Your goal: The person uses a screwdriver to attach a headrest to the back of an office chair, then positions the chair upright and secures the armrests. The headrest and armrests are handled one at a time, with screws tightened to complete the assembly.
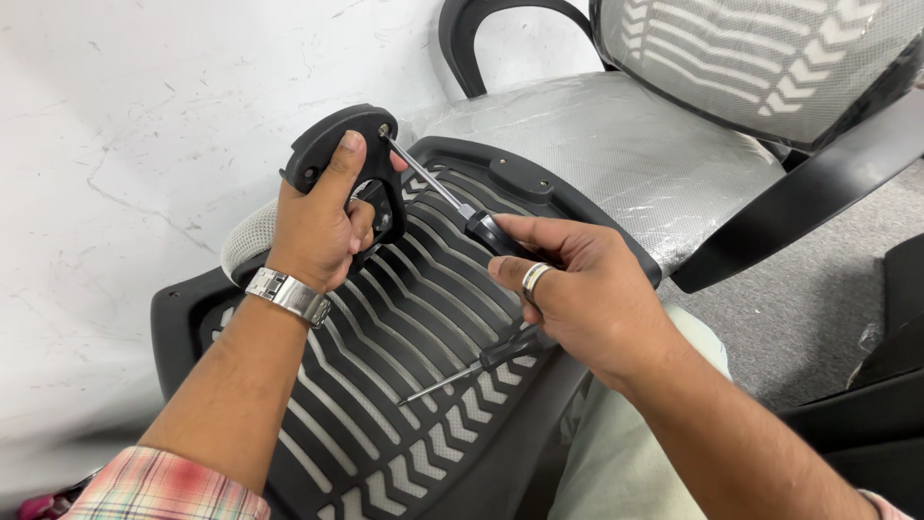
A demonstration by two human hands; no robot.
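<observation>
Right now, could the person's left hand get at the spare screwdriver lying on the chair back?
Probably not without letting go: the left hand grips the black bracket. The spare screwdriver lies uncovered on the chair back, below the right hand, which looks nearer.

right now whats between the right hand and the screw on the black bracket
The screwdriver: its metal shaft runs from the right hand up to the screw on the bracket that the left hand holds. Head view.

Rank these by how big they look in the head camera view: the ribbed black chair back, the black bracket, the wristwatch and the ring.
1. Ribbed black chair back, by far the largest.
2. Black bracket.
3. Wristwatch.
4. Ring, smallest.
All lie about equally near the camera, so the order seems sound.
</observation>
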